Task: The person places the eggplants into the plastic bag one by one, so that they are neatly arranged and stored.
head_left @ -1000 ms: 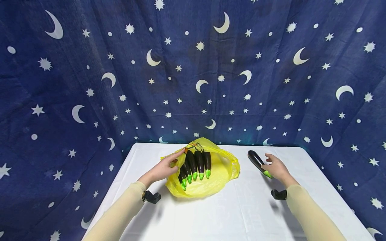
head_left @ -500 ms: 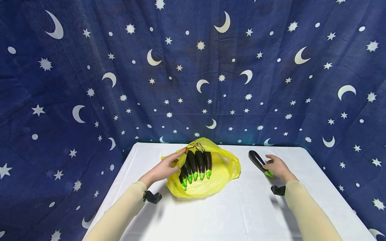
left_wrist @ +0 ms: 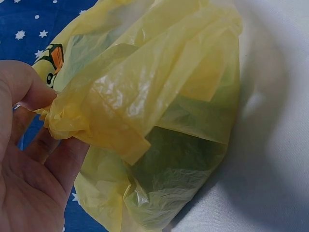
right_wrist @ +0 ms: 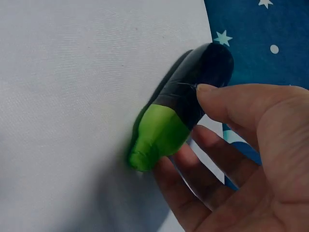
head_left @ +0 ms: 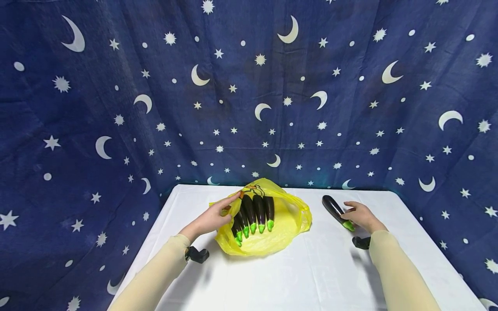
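Note:
My left hand point(head_left: 212, 219) pinches the rim of a yellow plastic bag point(head_left: 285, 237), and the left wrist view shows the bunched film point(left_wrist: 72, 116) between thumb and fingers. The mouth of the bag gapes toward me. Several dark purple eggplants point(head_left: 260, 211) with green stem ends lie side by side inside it. On the right, a single eggplant point(head_left: 332, 207) lies on the white table, its green end toward me. My right hand point(head_left: 363, 217) is beside it, thumb point(right_wrist: 212, 99) at its dark skin just above the green cap, the other fingers loosely spread along its side.
A white cloth covers the table point(head_left: 272, 285). Behind and on both sides hangs a dark blue curtain point(head_left: 233, 108) with white moons and stars. A black wrist mount point(head_left: 197, 255) is strapped at each sleeve.
My right thumb settles slightly closer against the single eggplant. The left hand and the bag stay as they were; the head view shifts a little.

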Demonstrator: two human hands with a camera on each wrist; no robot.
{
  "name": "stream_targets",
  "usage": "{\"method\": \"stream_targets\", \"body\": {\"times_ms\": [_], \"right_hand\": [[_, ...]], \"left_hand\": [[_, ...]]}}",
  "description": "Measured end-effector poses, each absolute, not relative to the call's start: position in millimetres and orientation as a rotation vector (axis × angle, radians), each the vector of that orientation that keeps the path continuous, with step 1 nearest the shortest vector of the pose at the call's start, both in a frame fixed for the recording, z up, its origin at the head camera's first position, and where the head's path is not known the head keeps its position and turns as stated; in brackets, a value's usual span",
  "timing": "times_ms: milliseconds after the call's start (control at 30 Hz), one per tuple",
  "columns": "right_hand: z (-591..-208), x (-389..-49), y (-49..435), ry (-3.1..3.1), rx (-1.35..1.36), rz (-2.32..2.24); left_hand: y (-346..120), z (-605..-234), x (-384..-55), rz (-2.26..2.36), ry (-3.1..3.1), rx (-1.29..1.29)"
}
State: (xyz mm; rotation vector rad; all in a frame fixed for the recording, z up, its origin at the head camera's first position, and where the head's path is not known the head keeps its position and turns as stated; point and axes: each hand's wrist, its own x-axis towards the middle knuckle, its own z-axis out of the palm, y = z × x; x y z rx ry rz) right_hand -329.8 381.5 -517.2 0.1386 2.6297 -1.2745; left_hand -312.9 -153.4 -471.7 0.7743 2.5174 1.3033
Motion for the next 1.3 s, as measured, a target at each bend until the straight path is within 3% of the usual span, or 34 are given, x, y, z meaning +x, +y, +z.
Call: {"method": "stream_targets", "body": {"times_ms": [1300], "right_hand": [[-519.5,-325.4,377.5,2.449,0.165,-1.406]], "left_hand": [[-153.3,-469.9,-311.6,1.315,2.508,0.765]]}}
